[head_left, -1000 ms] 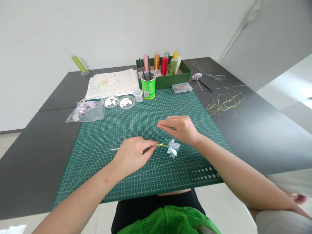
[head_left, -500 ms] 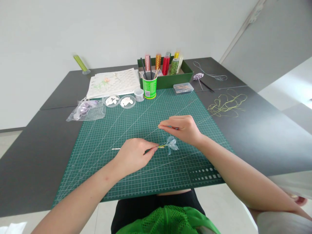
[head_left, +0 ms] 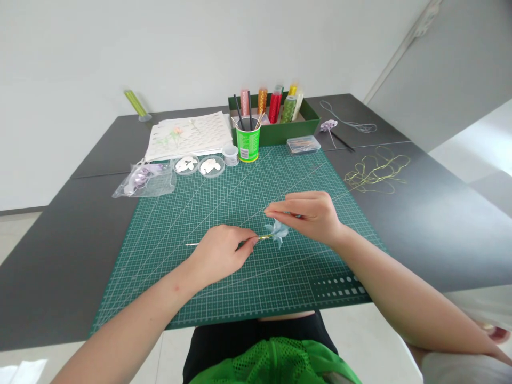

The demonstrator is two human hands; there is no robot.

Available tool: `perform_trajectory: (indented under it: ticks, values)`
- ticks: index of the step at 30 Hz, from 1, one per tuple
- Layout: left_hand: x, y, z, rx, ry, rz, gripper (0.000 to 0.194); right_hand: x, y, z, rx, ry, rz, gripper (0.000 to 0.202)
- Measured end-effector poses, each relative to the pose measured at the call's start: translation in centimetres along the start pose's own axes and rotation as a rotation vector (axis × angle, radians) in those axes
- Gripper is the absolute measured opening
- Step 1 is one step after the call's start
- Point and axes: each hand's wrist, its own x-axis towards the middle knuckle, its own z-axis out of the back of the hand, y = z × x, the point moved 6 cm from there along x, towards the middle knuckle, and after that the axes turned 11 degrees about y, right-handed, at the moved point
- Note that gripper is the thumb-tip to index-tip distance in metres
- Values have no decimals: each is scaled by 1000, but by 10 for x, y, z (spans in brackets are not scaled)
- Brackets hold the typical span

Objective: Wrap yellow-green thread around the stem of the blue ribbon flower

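A pale blue artificial flower (head_left: 280, 230) lies sideways just above the green cutting mat (head_left: 160, 277), its petals toward the right. Its thin yellow-green stem (head_left: 264, 236) is pinched between the thumb and fingers of my left hand (head_left: 224, 248). A slim pale stick end (head_left: 192, 244) shows on the far side of that hand, pointing left; its middle is hidden. My right hand (head_left: 314, 213) hovers close above the flower, thumb and fingertips pressed together. Whatever is in that pinch is too small to make out.
Behind the mat stand a green cup (head_left: 248, 144) of sticks, a green box (head_left: 294, 128) of thread spools and a clear case (head_left: 304, 144). To the left are white-piece dishes (head_left: 212, 166), paper sheets (head_left: 208, 133) and a plastic bag (head_left: 146, 180). Loose yellow-green thread (head_left: 376, 173) lies right.
My right hand has come slightly lower and to the right, now overlapping the flower's upper edge. The flower has turned a little in my left hand's pinch.
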Motion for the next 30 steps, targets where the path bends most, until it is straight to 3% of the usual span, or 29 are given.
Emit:
perform_trajectory:
  ticks: [16, 30]
  values:
    - [-6, -5, -2, 158, -203, -226, 21, -1, -15, -8, -28, 36, -101, 20]
    - [-10, -8, 5, 140, -255, -241, 17, -8, -45, -16, 143, 79, -290, 15]
